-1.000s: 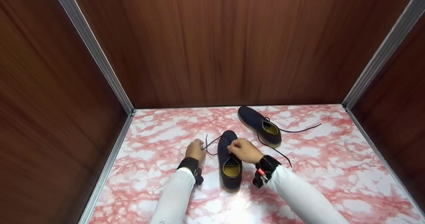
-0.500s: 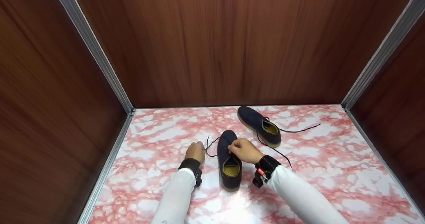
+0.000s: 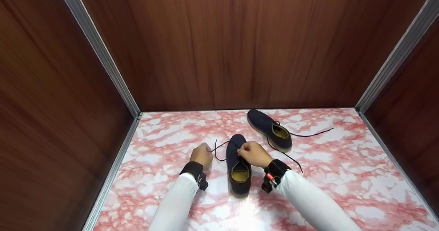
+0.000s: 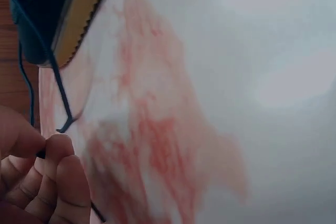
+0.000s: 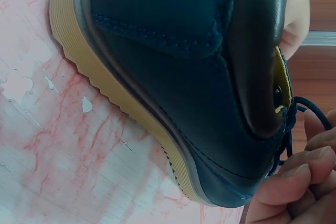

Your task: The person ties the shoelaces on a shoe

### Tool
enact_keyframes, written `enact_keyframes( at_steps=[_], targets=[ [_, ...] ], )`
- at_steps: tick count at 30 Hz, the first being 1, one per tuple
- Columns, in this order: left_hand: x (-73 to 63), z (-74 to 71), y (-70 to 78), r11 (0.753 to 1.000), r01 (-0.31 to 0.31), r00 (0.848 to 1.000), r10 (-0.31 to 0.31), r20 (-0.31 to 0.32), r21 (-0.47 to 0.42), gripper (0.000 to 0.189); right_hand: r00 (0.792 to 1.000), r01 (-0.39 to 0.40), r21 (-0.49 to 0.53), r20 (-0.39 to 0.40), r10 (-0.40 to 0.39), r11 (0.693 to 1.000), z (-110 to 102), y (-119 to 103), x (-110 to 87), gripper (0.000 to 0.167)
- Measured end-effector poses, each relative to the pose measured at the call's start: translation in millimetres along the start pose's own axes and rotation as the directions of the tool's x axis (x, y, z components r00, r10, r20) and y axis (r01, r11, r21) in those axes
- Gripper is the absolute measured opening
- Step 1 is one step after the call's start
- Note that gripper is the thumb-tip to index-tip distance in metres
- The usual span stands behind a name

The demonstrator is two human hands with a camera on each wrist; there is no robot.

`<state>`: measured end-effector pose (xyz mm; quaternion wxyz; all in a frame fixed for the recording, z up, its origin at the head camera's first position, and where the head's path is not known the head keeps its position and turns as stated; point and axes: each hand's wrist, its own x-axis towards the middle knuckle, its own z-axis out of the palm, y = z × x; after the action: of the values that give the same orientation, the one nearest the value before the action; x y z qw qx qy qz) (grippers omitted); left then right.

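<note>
A dark navy lace-up shoe (image 3: 240,189) with a tan sole and yellow lining stands between my hands, toe pointing away. To its left, my left hand (image 3: 201,155) pinches a dark shoelace; in the left wrist view a short dark piece shows between thumb and index finger (image 4: 59,148). From there the shoelace (image 3: 221,159) curves back to the shoe in a loose loop. My right hand (image 3: 255,154) is over the shoe's lacing, thumb and fingertips pinching a loop of lace (image 5: 310,109). Its fingers partly cover the eyelets.
A matching shoe (image 3: 260,121) lies angled behind and to the right, with one loose lace (image 3: 310,135) trailing right and another toward me. The pink-and-white marbled surface (image 3: 164,190) is bounded by brown wood-look panels (image 3: 240,52) and grey metal corner strips (image 3: 99,49).
My left hand has turned and shifted slightly beside the shoe, and the lace loop near it has changed shape a little. The right hand stays at the lacing.
</note>
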<state>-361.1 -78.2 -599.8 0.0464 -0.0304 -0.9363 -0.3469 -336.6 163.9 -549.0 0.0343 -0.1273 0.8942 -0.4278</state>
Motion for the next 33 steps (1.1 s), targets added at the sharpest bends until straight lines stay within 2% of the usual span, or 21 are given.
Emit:
enact_keyframes(
  at_steps=[6,12,16,21,26,30,33],
  targets=[
    [-0.7,-14.3,7.4,0.999,-0.028,0.999,0.028,0.027,0.016,0.017,0.999,-0.037,0.022,0.001,0.037,0.999,-2.8,-0.2,-0.2,0.023],
    [-3.2,-27.7,17.3,1.000,-0.020,0.996,0.019,0.083,0.012,0.018,0.999,-0.050,0.053,0.003,0.050,0.997,-5.1,0.1,-0.5,0.027],
    [-5.4,-32.4,21.6,1.000,-0.012,0.991,0.014,0.131,-0.017,0.019,0.998,-0.054,0.067,0.018,0.052,0.996,-4.7,-0.6,-1.0,0.032],
    [-7.4,-35.5,24.0,0.997,-0.021,0.984,0.034,0.173,-0.074,0.018,0.999,-0.047,0.035,0.013,0.046,0.998,-4.8,-0.3,-0.5,0.036],
    [-10.4,-39.2,26.0,0.994,-0.031,0.982,0.051,0.180,-0.108,0.016,0.999,-0.044,0.020,-0.005,0.044,0.999,-7.5,0.7,0.2,0.034],
    [-13.6,-42.9,27.8,0.988,-0.075,0.982,0.098,0.165,-0.139,0.015,0.998,-0.060,0.020,-0.013,0.060,0.998,-10.5,1.7,1.2,0.031],
    [-15.0,-45.8,29.5,0.984,-0.083,0.980,0.109,0.166,-0.157,0.015,0.998,-0.063,0.034,-0.023,0.063,0.997,-12.7,2.7,1.6,0.030]
  ],
)
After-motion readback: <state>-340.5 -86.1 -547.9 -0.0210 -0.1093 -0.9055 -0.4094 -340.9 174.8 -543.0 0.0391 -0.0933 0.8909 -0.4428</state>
